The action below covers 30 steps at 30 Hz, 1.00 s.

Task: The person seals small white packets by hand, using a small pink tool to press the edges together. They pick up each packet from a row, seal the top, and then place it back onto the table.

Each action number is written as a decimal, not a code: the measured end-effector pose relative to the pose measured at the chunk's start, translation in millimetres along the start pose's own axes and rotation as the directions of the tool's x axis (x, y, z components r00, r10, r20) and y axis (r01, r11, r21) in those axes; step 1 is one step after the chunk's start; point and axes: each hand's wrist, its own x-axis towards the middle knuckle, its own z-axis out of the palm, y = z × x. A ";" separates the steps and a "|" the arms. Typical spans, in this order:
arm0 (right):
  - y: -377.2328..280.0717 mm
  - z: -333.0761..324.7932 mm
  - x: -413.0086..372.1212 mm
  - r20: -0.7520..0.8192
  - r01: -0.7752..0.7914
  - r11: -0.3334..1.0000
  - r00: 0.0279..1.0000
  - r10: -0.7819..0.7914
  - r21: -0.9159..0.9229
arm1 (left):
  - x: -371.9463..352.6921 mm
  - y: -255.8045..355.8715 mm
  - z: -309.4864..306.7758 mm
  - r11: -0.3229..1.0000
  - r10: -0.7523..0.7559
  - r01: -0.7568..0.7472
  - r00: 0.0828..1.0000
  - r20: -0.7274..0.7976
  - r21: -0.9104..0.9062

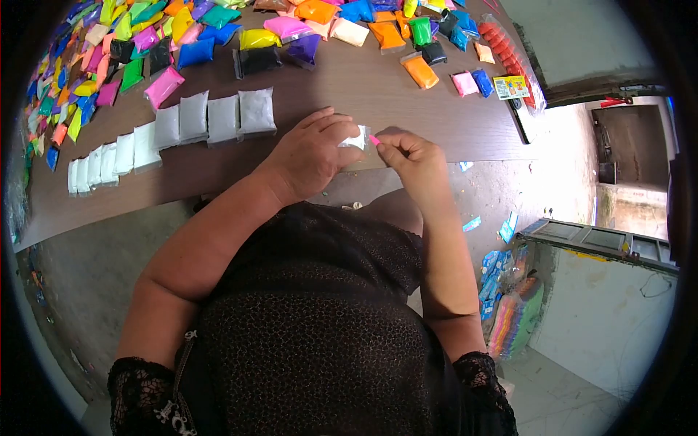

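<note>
So the left-hand grip (309, 154) had a small white plastic packet (354, 136) by the brown wood-grain tabletop (342, 83)'s near edge, right-hand grip (416, 158) pinching a tiny bright-pink piece (374, 139) beside it. Further out lay flat whitish pouches (223, 120), then loads of multicoloured plastic packets (196, 53).

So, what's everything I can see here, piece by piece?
table: one, brown, in front of the person
coloured packets: too many to count, mixed colours, far side and left of table
pale packets: about eleven, white to greyish, row on table's left
small packet: one, whitish, in left hand
small piece: one, pink, at right fingertips
card: one, yellow-green, table's right end
bagged items: several, red, table's right edge
wrappers: several, blue, floor at right
bundle: one, multicoloured, floor at right
top: one, black, on the person
left hand: one, bare, over table edge
right hand: one, bare, beside it
</note>
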 end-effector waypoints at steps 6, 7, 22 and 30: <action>1.0 0.5 -2.8 -0.021 0.002 1.000 1.000 -0.002 0.002 | 0.6 0.5 -1.3 1.000 0.004 -0.005 1.000 0.010 0.003; 1.9 0.4 -2.8 -0.019 -0.004 1.000 1.000 0.004 0.004 | 0.4 -0.1 -0.6 1.000 0.005 -0.005 1.000 0.010 0.002; 1.5 1.3 -6.4 -0.020 0.050 0.998 0.999 -0.049 0.042 | 0.5 -0.4 0.3 1.000 0.022 -0.023 1.000 -0.016 -0.018; -12.4 -1.8 -8.6 -0.016 0.199 0.968 0.979 -0.204 -0.154 | -2.2 1.1 1.2 0.998 0.024 -0.026 0.999 0.036 0.054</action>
